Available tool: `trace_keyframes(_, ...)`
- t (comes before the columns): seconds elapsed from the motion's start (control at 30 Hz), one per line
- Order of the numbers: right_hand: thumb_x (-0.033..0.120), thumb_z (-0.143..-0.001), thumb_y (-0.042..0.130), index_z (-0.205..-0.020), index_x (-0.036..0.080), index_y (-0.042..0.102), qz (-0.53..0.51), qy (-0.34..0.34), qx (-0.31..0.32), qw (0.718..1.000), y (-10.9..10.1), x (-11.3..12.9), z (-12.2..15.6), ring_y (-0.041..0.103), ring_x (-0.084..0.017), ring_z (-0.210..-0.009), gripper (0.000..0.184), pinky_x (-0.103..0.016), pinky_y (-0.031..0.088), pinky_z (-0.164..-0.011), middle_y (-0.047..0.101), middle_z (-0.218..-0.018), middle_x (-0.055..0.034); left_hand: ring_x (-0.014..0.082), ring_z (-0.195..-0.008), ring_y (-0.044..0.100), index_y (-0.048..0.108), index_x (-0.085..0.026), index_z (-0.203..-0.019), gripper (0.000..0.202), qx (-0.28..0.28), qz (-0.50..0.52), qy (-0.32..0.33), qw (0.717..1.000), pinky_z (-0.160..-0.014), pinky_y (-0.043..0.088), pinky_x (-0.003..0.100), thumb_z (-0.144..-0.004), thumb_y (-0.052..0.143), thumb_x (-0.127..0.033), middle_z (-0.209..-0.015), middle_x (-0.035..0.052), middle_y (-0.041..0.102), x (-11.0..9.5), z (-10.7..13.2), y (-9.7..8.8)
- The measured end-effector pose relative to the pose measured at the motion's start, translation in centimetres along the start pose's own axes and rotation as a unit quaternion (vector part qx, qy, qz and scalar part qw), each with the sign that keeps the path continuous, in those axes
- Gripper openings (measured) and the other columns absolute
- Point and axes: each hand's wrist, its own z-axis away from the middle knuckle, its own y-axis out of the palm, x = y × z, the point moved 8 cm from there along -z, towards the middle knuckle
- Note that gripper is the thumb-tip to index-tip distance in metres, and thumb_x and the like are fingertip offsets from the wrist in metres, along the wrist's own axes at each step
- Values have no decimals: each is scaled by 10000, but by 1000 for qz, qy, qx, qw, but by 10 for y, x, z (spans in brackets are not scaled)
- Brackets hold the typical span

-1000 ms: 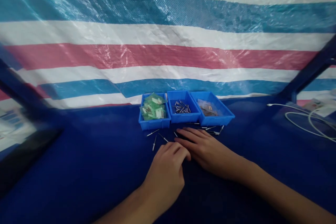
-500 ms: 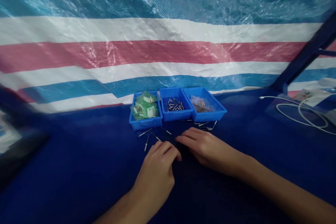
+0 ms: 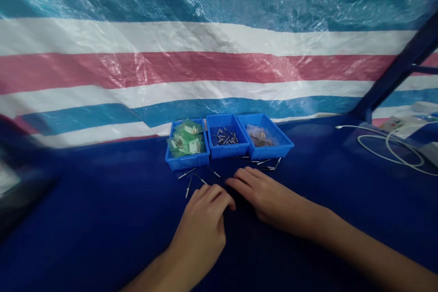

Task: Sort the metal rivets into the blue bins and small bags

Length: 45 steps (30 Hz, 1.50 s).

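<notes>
My left hand (image 3: pixel 204 226) rests on the dark blue table, back of the hand up. Its fingers curve loosely, the index fingertip stands apart from the thumb, and nothing shows between them. Just beyond it lie several loose rivets (image 3: pixel 188 188), thin pins with silvery ends. To the right, my right hand (image 3: pixel 255 188) lies low over the table with fingers stretched toward the left hand; its thumb and palm side are hidden. Past its knuckles, more loose rivets (image 3: pixel 268 167) lie before the bins. The middle blue bin (image 3: pixel 228 150) holds a heap of similar rivets.
The left blue bin (image 3: pixel 187 162) contains green plastic packets (image 3: pixel 186 139); the right blue bin (image 3: pixel 272 152) has clear bags (image 3: pixel 260 135) of small parts. A white cable (image 3: pixel 386 159) coils at the right. Behind hangs a striped plastic sheet (image 3: pixel 219 66), with a dark post (image 3: pixel 393 73) at right.
The whole view has shifted slightly, so bins and rivets appear a little further left. Both hands keep nearly the same pose and place.
</notes>
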Motion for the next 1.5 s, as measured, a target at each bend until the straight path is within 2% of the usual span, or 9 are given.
trace_keyframes(0.1, -110, -579, 374, -970, 68, 564, -6, 5, 3, 1000, -2, -1, 0, 500, -237, -886, 469, -406, 492, -773, 546, -938, -121, 191, -738, 522, 538, -174, -750, 286, 3, 1, -8, 1000, -648, 410, 340, -769, 330, 22, -780, 30, 595, 1, -1, 0)
trace_keyframes(0.23, -116, -619, 362, -854, 88, 574, -32, 13, -23, 999, -8, -2, 0, 492, -197, -819, 376, -356, 496, -744, 523, -874, -96, 181, -736, 520, 535, -175, -753, 245, 12, 2, -15, 1000, -654, 402, 332, -781, 369, 3, -781, 17, 590, 0, -2, 1)
trace_keyframes(0.33, -87, -708, 373, -815, 96, 553, -53, -3, -53, 997, -15, 2, 0, 480, -176, -786, 278, -319, 489, -723, 512, -851, -87, 178, -742, 519, 531, -172, -749, 224, 19, 4, -26, 999, -661, 403, 331, -777, 391, 0, -782, 14, 587, 1, -2, 1)
trace_keyframes(0.43, -42, -773, 394, -795, 102, 532, -68, -15, -56, 996, -16, 8, 1, 461, -161, -739, 200, -285, 471, -663, 506, -830, -79, 182, -735, 511, 528, -167, -715, 212, 24, -11, -26, 999, -652, 401, 333, -770, 400, -8, -768, 18, 579, 0, -3, 1)
trace_keyframes(0.63, -19, -788, 418, -766, 111, 526, -68, -14, -6, 998, -7, 12, -3, 443, -150, -686, 170, -277, 435, -631, 523, -772, -61, 173, -712, 494, 521, -163, -684, 240, 23, -16, -12, 1000, -632, 405, 314, -779, 373, 0, -732, 19, 564, 0, -4, 2)
trace_keyframes(0.9, 26, -808, 462, -767, 115, 553, -74, -6, -14, 997, -8, 11, -3, 475, -153, -688, 133, -282, 435, -649, 556, -776, -57, 176, -692, 492, 498, -159, -679, 305, 2, -10, 12, 1000, -613, 419, 308, -781, 296, 45, -712, 38, 549, -2, -2, 1)
trace_keyframes(1.13, 66, -832, 452, -863, 108, 572, -97, 15, -2, 995, -6, 8, -3, 522, -176, -755, 131, -317, 451, -721, 596, -834, -71, 183, -726, 503, 472, -161, -717, 296, -14, 10, -13, 1000, -643, 436, 324, -765, 276, 57, -779, 53, 543, 3, 0, -1)
trace_keyframes(1.5, 54, -820, 477, -844, 92, 582, -102, 24, 4, 995, -7, 8, -4, 535, -181, -762, 114, -324, 457, -731, 601, -834, -77, 175, -700, 497, 440, -171, -704, 272, -7, -10, -3, 1000, -625, 424, 314, -730, 293, 56, -761, 40, 524, 2, 0, 1)
